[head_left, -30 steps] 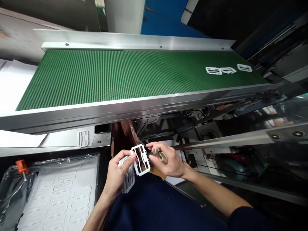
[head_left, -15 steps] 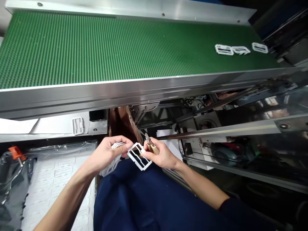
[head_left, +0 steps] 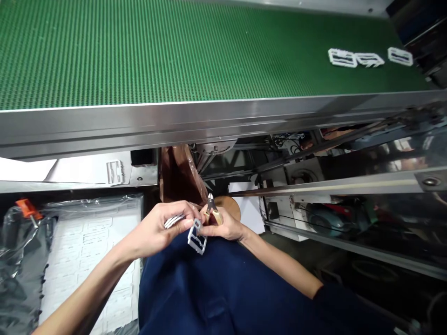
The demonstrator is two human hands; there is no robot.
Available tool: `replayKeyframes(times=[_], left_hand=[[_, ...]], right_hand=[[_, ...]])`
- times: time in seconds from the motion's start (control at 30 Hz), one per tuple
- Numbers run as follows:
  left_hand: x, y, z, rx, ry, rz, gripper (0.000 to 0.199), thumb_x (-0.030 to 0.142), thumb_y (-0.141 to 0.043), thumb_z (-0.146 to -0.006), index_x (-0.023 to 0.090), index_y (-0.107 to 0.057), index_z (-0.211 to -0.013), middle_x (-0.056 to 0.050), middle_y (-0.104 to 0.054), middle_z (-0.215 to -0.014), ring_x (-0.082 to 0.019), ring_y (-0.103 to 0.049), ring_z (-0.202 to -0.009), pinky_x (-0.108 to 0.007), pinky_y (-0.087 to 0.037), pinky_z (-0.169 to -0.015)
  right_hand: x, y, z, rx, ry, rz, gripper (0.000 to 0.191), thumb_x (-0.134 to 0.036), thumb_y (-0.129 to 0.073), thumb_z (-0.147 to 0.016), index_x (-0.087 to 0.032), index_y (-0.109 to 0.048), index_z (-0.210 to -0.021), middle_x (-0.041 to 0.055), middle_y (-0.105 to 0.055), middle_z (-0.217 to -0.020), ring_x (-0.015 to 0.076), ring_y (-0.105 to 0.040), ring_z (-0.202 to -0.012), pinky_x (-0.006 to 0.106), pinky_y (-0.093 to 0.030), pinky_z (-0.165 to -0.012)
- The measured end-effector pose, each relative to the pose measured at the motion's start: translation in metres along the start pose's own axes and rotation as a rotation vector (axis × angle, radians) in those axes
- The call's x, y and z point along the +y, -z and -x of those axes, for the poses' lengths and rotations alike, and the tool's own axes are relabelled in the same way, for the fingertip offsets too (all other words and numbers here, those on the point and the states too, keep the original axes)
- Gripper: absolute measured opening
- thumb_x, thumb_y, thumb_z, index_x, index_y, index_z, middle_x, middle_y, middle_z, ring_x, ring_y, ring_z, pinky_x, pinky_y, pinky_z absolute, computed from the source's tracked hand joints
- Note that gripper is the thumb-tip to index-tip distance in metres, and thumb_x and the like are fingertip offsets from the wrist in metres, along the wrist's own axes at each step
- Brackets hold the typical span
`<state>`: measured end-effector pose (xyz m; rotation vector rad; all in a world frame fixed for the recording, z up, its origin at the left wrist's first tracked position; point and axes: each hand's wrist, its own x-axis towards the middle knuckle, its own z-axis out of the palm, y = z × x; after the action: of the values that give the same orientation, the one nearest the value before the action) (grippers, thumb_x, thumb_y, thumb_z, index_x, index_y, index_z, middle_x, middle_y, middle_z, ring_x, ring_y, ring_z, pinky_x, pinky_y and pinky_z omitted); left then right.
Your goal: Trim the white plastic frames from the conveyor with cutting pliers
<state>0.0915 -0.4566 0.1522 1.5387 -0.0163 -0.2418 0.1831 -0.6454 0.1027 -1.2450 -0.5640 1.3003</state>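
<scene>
**White plastic frame (head_left: 196,238) between both hands**

Head view: left hand (head_left: 157,230) curled tight on a thin stack of white pieces (head_left: 173,221); right hand (head_left: 223,228) gripping wood-handled side cutters (head_left: 213,214), tips up. Frame touching the right thumb, above a navy shirt (head_left: 209,288). Farther off, three white frames (head_left: 370,58) on a green conveyor belt (head_left: 174,51).

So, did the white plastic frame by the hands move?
Yes, the white plastic frame moved down, toward the navy shirt, farther from the steel edge of the green conveyor belt.

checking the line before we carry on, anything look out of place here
One white plastic frame lies alone on the pale panel below the conveyor's steel edge, apart from the three frames on the green belt, so it looks stray.
</scene>
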Motion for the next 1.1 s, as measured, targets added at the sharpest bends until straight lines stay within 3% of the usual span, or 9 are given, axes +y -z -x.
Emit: replayKeyframes(times=[0.13,0.3,0.43,0.77,1.1], left_hand=[[-0.006,0.0,0.009,-0.036,0.102,0.025,0.018,0.03,-0.051,-0.089,0.017,-0.057,-0.079,-0.003,-0.059,-0.083,-0.017,-0.055,-0.078,-0.026,-0.041,-0.072],[-0.008,0.0,0.016,-0.007,0.174,-0.06,0.024,0.034,-0.052,-0.088,0.017,-0.052,-0.071,0.002,-0.051,-0.07,-0.013,-0.045,-0.066,-0.023,-0.036,-0.063],[-0.004,-0.001,0.015,-0.026,0.174,-0.097,0.025,0.036,-0.05,-0.089,0.017,-0.051,-0.073,0.001,-0.053,-0.073,-0.014,-0.046,-0.069,-0.024,-0.036,-0.065],[0.003,-0.005,0.017,-0.025,0.195,-0.14,0.023,0.036,-0.048,-0.089,0.017,-0.053,-0.076,0.001,-0.054,-0.076,-0.015,-0.047,-0.072,-0.025,-0.037,-0.067],[0.008,-0.01,0.014,-0.015,0.157,-0.164,0.021,0.031,-0.049,-0.087,0.018,-0.051,-0.071,0.001,-0.052,-0.07,-0.016,-0.045,-0.067,-0.024,-0.036,-0.062]], right_hand=[[-0.012,-0.004,0.006,-0.032,-0.048,0.336,0.022,-0.034,-0.061,-0.079,-0.016,-0.051,-0.086,-0.002,-0.051,-0.075,0.0082,-0.047,-0.066,0.022,-0.04,-0.064],[-0.068,0.006,0.022,-0.04,-0.081,1.131,0.017,-0.024,-0.055,-0.078,-0.017,-0.055,-0.094,0.0031,-0.06,-0.09,0.014,-0.053,-0.08,0.026,-0.038,-0.072],[-0.097,0.009,0.028,-0.157,-0.099,1.485,0.023,-0.023,-0.053,-0.075,-0.017,-0.056,-0.097,0.0047,-0.06,-0.088,0.017,-0.053,-0.079,0.028,-0.035,-0.069],[-0.126,-0.006,0.022,-0.348,-0.107,1.723,0.017,-0.023,-0.048,-0.076,-0.016,-0.052,-0.091,0.0062,-0.057,-0.086,0.0203,-0.053,-0.078,0.031,-0.035,-0.068],[-0.143,-0.018,0.022,-0.4,-0.08,1.885,0.015,-0.022,-0.05,-0.076,-0.014,-0.054,-0.088,0.01,-0.057,-0.079,0.0221,-0.054,-0.071,0.033,-0.034,-0.063]])
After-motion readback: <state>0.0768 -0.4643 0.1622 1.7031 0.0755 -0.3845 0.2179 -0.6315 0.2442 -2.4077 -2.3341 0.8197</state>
